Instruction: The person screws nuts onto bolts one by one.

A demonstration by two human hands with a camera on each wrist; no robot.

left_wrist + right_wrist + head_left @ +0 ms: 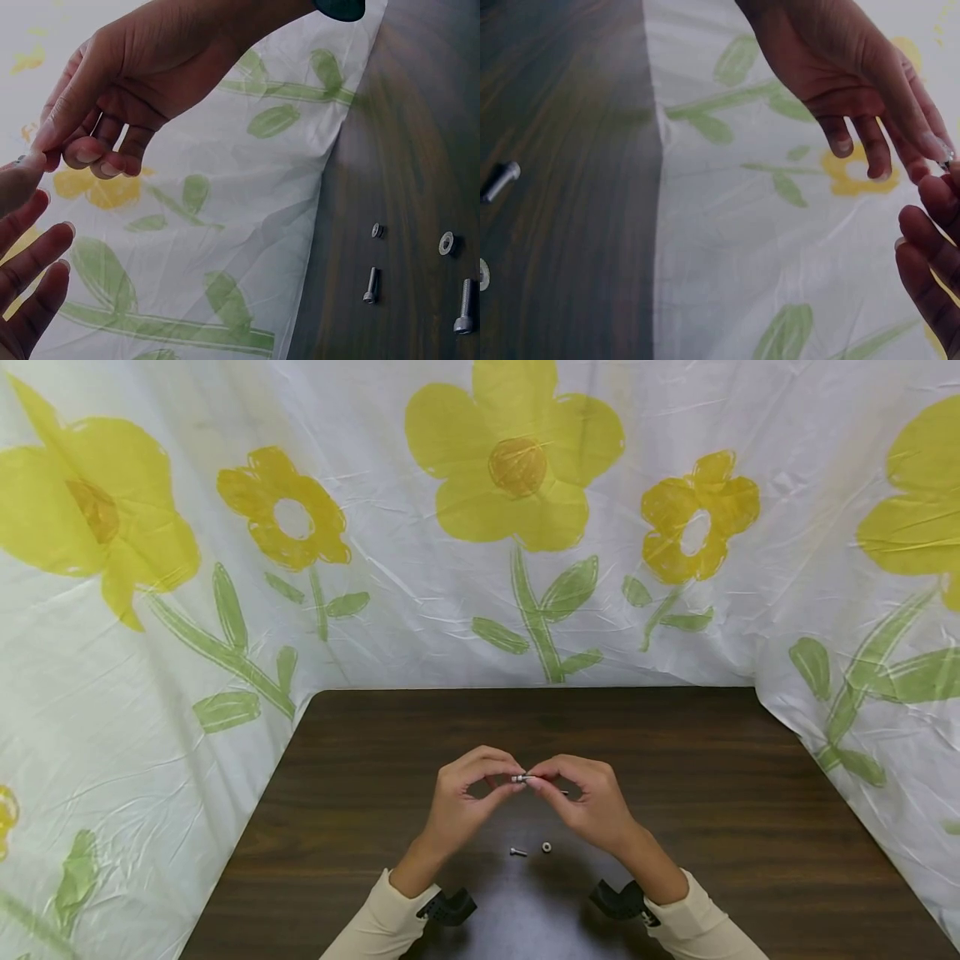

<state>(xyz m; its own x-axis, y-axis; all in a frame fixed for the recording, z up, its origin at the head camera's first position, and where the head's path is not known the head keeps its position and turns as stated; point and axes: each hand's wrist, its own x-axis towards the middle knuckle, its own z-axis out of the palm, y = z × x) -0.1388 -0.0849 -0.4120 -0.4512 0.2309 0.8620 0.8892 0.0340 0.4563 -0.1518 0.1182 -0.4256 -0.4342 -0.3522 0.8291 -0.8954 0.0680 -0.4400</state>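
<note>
In the head view my left hand (pixel 463 793) and right hand (pixel 592 802) meet fingertip to fingertip above the table. Between them is a small silver bolt (pixel 519 778). Left thumb and forefinger pinch its thicker end, while the right thumb and forefinger pinch at the thin end. The fingertips hide much of it; I cannot tell whether a nut is on it. Below the hands, a socket-head bolt (pixel 518 852) lies beside a round nut (pixel 546 847). The left wrist view also shows a smaller bolt (pixel 370 286) and a smaller nut (pixel 377 230).
The dark wood table (pixel 337 843) runs back to a white sheet (pixel 390 635) printed with yellow flowers, which hangs behind and along both sides. Dark bands (pixel 447 907) circle both wrists, over cream sleeves (pixel 378 918).
</note>
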